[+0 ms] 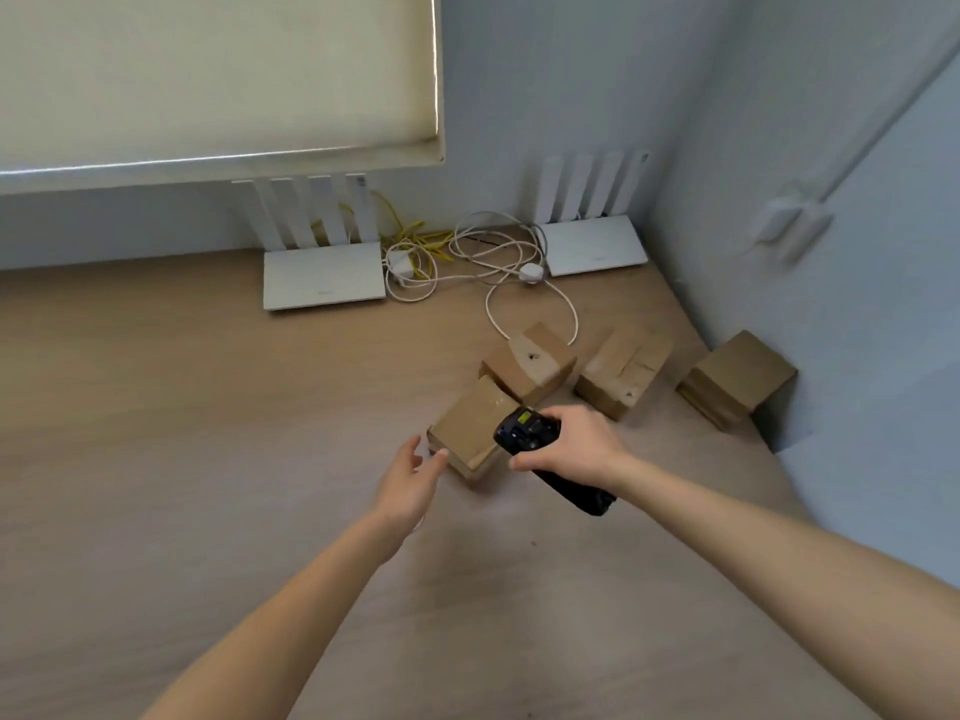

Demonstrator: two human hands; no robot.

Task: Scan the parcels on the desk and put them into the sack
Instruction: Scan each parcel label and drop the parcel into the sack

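Note:
Several brown cardboard parcels lie on the wooden desk (208, 433). The nearest parcel (470, 426) sits just in front of my hands. A second parcel (530, 363) lies behind it, a third parcel (623, 374) to its right, and another parcel (735, 379) stands against the right wall. My right hand (571, 441) grips a black handheld scanner (530, 433), whose head hovers over the nearest parcel's right edge. My left hand (410, 475) is open, its fingertips at the left side of that parcel. No sack is in view.
Two white routers (322, 278) (597, 246) with upright antennas stand at the back of the desk, with tangled white and yellow cables (467, 252) between them. A window blind (208, 75) hangs at the upper left. Walls close off the desk's back and right side.

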